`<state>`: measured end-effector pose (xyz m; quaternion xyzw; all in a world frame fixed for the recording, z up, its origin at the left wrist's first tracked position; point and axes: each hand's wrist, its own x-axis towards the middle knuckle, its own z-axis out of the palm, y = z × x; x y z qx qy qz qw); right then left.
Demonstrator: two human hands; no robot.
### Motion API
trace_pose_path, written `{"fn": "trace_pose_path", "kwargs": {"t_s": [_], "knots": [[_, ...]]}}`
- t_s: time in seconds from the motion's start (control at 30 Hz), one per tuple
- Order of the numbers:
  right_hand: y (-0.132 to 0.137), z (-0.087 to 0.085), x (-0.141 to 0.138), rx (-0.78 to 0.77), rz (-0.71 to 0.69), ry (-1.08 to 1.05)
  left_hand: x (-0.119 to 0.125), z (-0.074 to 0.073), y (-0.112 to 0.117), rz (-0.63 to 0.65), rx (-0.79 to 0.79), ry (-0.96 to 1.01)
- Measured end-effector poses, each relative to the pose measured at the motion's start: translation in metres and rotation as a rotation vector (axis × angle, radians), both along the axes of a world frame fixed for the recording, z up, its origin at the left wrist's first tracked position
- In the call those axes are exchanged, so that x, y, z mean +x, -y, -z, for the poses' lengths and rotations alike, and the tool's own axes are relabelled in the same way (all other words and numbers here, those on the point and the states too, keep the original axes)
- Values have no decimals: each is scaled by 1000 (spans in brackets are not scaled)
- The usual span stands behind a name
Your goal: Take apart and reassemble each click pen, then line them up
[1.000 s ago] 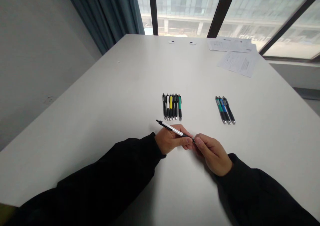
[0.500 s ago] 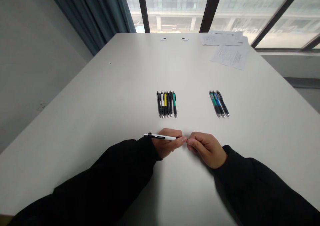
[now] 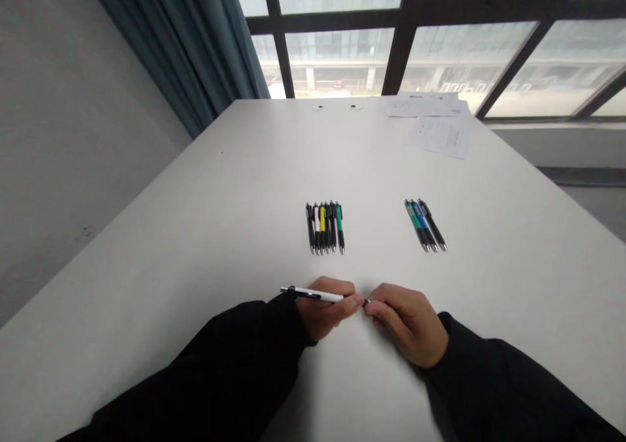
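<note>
Pen [image 3: 320, 295] swung nearly level since one second ago; fingers of left hand [image 3: 327, 306] pinch its front, right hand [image 3: 409, 321] its tip; likely light, stiff, best held there.

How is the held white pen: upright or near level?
Near level: the held pen runs sideways across the left hand, clip end leftmost, other end by the right hand.

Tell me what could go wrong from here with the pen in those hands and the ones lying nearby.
The white pen lies in the left hand, with the right hand closed at its tip end; a slip might drop it or, if the point is out, which is hidden, ink a finger. The row of pens sits just beyond the left hand, so a forward nudge could scatter it.
</note>
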<state>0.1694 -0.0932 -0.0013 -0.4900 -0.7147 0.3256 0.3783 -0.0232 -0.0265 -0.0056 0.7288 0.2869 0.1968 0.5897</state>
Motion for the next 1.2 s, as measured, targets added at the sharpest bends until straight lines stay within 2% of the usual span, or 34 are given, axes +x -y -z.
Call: {"fn": "trace_pose_path", "kwargs": {"t_s": [0.33, 0.57, 0.63, 0.7, 0.8, 0.9, 1.07, 1.2], "knots": [[5, 12, -3, 125, 21, 34, -1, 1, 0, -7, 110, 5], [8, 9, -8, 196, 54, 37, 1, 6, 3, -48, -7, 83], [8, 11, -8, 157, 80, 24, 1, 9, 2, -56, -31, 102], [7, 12, -6, 56, 88, 1, 1, 12, 1, -56, -42, 111], [2, 9, -1, -108, 13, -32, -1, 18, -1, -32, -41, 137], [-2, 8, 1, -194, -60, -74, -1, 20, -1, -27, -24, 154], [0, 14, 0, -261, 30, -276, 0, 18, 0, -28, -35, 134], [1, 12, 1, -228, -53, -220, 0, 17, -1, -21, -16, 145]]}}
